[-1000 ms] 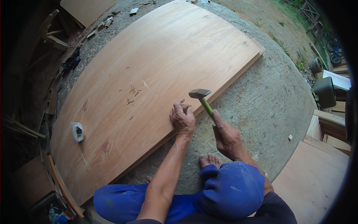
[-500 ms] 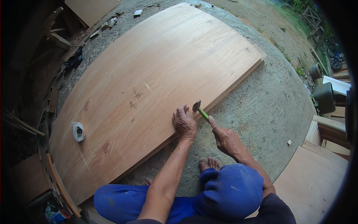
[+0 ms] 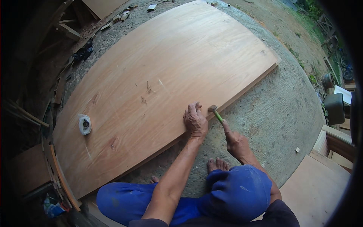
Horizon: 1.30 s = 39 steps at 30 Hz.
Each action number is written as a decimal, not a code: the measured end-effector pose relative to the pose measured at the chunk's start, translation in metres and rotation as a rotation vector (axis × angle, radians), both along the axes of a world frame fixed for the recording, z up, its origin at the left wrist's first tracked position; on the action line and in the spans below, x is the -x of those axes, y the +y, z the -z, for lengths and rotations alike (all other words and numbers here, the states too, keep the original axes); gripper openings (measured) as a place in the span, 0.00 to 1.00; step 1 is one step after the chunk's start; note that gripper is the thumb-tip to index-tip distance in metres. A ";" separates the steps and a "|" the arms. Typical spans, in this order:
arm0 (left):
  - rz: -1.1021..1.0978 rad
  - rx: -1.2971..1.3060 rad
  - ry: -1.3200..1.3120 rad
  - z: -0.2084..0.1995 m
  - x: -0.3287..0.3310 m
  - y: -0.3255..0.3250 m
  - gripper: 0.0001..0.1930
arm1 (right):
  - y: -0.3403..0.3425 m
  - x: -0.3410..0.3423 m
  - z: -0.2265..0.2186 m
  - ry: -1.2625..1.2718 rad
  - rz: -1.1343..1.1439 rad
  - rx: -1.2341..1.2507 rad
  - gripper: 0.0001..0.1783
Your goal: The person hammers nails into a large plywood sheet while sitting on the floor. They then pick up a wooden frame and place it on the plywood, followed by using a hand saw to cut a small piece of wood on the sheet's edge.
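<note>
Your right hand [image 3: 236, 142] is closed around a green-handled hammer [image 3: 215, 112], its head down at the near edge of the plywood sheet [image 3: 159, 75]. Your left hand [image 3: 196, 121] lies flat and open on that edge, just beside the hammer head. The sheet lies on concrete ground [image 3: 276, 121]; a small white bag [image 3: 84, 124] sits on its far left part.

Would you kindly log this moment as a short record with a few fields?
Setting: outdoors, person crouched on concrete ground
Left hand: flat on plywood sheet, near its edge
Right hand: grips green-handled hammer
Hammer head: at the sheet's edge, beside the left fingers
Also on sheet: small white bag
</note>
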<state>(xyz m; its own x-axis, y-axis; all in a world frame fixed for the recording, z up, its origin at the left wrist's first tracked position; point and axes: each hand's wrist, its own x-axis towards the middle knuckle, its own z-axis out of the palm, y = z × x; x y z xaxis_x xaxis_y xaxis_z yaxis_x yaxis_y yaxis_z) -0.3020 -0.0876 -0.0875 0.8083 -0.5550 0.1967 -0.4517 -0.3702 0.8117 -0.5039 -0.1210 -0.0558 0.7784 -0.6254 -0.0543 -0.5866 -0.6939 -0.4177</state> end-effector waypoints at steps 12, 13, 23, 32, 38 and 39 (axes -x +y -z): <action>-0.304 0.020 -0.004 0.000 -0.186 0.047 0.10 | 0.005 -0.004 0.011 -0.184 0.046 -0.109 0.41; -0.247 -0.062 -0.091 -0.005 -0.201 0.056 0.09 | 0.007 -0.008 0.016 -0.199 0.034 -0.128 0.41; 0.161 -0.416 -0.658 -0.002 -0.230 0.047 0.04 | 0.000 -0.006 0.001 -0.337 0.134 -0.328 0.39; 0.122 -0.059 0.025 -0.009 -0.145 -0.043 0.07 | -0.009 0.028 0.013 -0.599 0.552 -0.431 0.35; 0.410 0.026 0.213 -0.012 -0.040 -0.106 0.08 | -0.007 0.041 0.010 -0.652 0.738 -0.687 0.34; 0.429 0.050 0.235 -0.011 -0.025 -0.118 0.09 | -0.008 0.044 0.008 -0.654 0.753 -0.693 0.34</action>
